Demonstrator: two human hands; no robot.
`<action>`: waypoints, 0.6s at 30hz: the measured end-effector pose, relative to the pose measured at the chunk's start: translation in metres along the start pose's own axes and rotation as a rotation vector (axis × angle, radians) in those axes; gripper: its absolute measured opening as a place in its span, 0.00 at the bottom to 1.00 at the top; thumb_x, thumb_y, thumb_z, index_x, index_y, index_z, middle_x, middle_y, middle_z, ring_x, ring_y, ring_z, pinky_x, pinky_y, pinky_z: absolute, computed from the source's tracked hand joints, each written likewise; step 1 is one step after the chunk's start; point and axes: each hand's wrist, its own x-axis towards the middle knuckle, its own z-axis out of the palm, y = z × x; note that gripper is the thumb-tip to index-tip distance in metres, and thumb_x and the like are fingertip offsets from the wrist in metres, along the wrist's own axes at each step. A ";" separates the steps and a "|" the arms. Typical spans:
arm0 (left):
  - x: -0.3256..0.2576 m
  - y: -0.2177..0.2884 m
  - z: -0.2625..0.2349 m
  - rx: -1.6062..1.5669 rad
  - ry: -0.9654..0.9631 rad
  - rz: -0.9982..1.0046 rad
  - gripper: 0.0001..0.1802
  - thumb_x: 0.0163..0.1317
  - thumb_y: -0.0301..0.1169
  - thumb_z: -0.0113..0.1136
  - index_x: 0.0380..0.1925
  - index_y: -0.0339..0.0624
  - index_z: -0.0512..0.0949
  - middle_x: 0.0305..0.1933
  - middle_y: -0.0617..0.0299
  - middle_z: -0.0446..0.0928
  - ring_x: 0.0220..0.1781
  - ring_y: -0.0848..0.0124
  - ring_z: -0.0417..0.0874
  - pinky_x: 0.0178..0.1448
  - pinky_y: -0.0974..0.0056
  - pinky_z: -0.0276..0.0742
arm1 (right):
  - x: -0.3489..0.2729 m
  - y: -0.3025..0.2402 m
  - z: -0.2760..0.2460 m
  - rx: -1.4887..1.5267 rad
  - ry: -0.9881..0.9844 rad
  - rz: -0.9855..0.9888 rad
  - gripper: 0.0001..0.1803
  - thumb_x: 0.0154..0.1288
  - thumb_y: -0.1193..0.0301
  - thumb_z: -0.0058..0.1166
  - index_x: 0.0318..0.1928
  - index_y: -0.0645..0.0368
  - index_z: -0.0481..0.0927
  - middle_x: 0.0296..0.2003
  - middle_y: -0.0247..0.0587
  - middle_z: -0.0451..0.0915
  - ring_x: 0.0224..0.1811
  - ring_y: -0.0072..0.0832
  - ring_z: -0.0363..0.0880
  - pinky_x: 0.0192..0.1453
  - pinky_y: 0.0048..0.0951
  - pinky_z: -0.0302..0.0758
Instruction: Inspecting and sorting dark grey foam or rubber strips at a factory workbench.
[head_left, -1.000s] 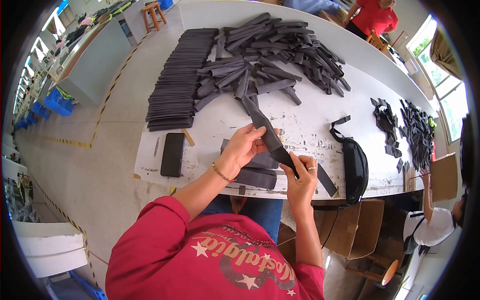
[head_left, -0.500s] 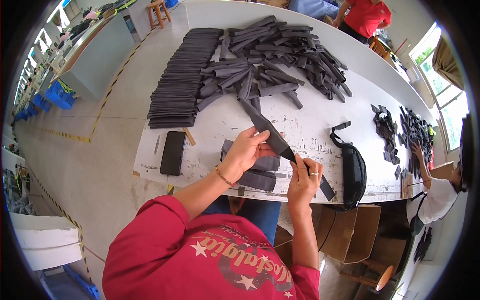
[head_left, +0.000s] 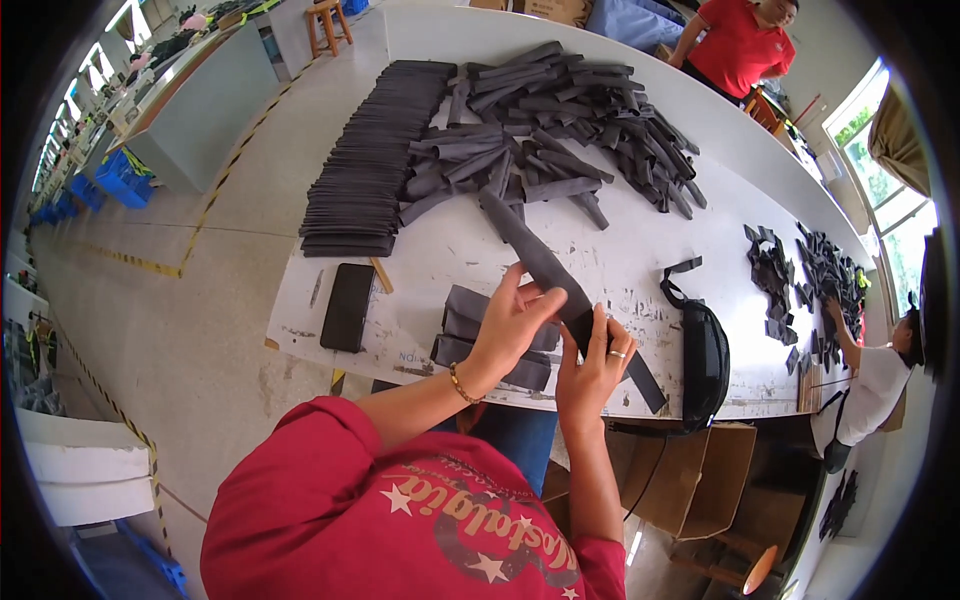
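Observation:
A long dark grey fabric strip [head_left: 540,256] runs slantwise over the white table, between my two hands. My left hand [head_left: 512,328] pinches its middle from the left, thumb on top. Close below, my right hand [head_left: 594,372] grips the strip near its lower part, fingers upright. The strip's narrower tail sticks out past the right hand toward the table's near edge. Folded dark fabric pieces [head_left: 468,312] lie beneath and beside my left hand, partly hidden by it. Beyond the strip's far end spreads a loose heap of similar strips [head_left: 560,115].
A neat stack of dark strips [head_left: 372,165] lies at the left, with a black phone [head_left: 349,308] nearer me. A black pouch [head_left: 706,362] is on the right near edge, above a cardboard box [head_left: 715,480]. At far right a co-worker's hand [head_left: 834,308] touches dark pieces.
My hands have come closer together on the strip, the right one moving slightly left. The strip's upper part now looks flatter and wider.

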 end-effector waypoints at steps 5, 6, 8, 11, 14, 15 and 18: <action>0.017 -0.005 -0.007 -0.265 -0.225 -0.263 0.14 0.70 0.36 0.56 0.46 0.36 0.75 0.44 0.51 0.82 0.53 0.65 0.81 0.57 0.63 0.77 | -0.010 -0.021 0.014 0.288 -0.037 0.090 0.21 0.56 0.78 0.64 0.49 0.66 0.72 0.47 0.56 0.72 0.48 0.51 0.71 0.50 0.47 0.70; 0.018 -0.008 -0.010 -0.263 -0.226 -0.259 0.14 0.70 0.36 0.56 0.46 0.36 0.75 0.44 0.51 0.82 0.53 0.65 0.81 0.57 0.63 0.77 | -0.016 -0.018 0.015 0.291 -0.034 0.087 0.21 0.56 0.78 0.64 0.49 0.66 0.72 0.47 0.56 0.72 0.48 0.51 0.71 0.50 0.47 0.70; 0.014 -0.014 -0.010 -0.127 -0.303 -0.125 0.13 0.72 0.36 0.53 0.46 0.36 0.74 0.44 0.49 0.82 0.53 0.64 0.81 0.58 0.63 0.76 | -0.023 -0.014 0.011 0.292 -0.130 0.090 0.17 0.56 0.80 0.62 0.44 0.64 0.71 0.47 0.57 0.72 0.48 0.53 0.71 0.50 0.47 0.71; 0.005 -0.012 -0.006 -0.141 -0.260 -0.174 0.14 0.73 0.37 0.51 0.46 0.36 0.75 0.46 0.49 0.82 0.53 0.64 0.81 0.60 0.60 0.75 | -0.011 -0.012 0.016 0.348 -0.153 0.034 0.16 0.55 0.81 0.62 0.43 0.63 0.71 0.47 0.57 0.71 0.48 0.53 0.71 0.49 0.47 0.72; 0.011 -0.002 -0.014 -0.174 -0.223 -0.196 0.15 0.73 0.37 0.51 0.46 0.35 0.75 0.49 0.48 0.81 0.53 0.64 0.81 0.60 0.60 0.74 | -0.008 -0.011 0.015 0.370 -0.180 0.021 0.16 0.55 0.80 0.63 0.43 0.62 0.72 0.47 0.56 0.72 0.47 0.51 0.73 0.46 0.45 0.74; 0.015 0.002 -0.020 -0.163 -0.181 -0.166 0.15 0.72 0.36 0.52 0.46 0.35 0.75 0.49 0.48 0.81 0.53 0.64 0.81 0.59 0.60 0.75 | -0.011 -0.009 0.005 0.335 -0.234 0.043 0.15 0.56 0.80 0.63 0.42 0.62 0.72 0.47 0.55 0.72 0.45 0.51 0.74 0.45 0.44 0.74; 0.012 0.002 -0.020 -0.139 -0.175 -0.120 0.16 0.71 0.37 0.54 0.47 0.34 0.76 0.50 0.49 0.81 0.52 0.64 0.81 0.58 0.61 0.76 | -0.015 -0.005 -0.008 0.315 -0.303 0.057 0.13 0.57 0.80 0.63 0.40 0.62 0.72 0.46 0.53 0.73 0.43 0.50 0.76 0.42 0.42 0.74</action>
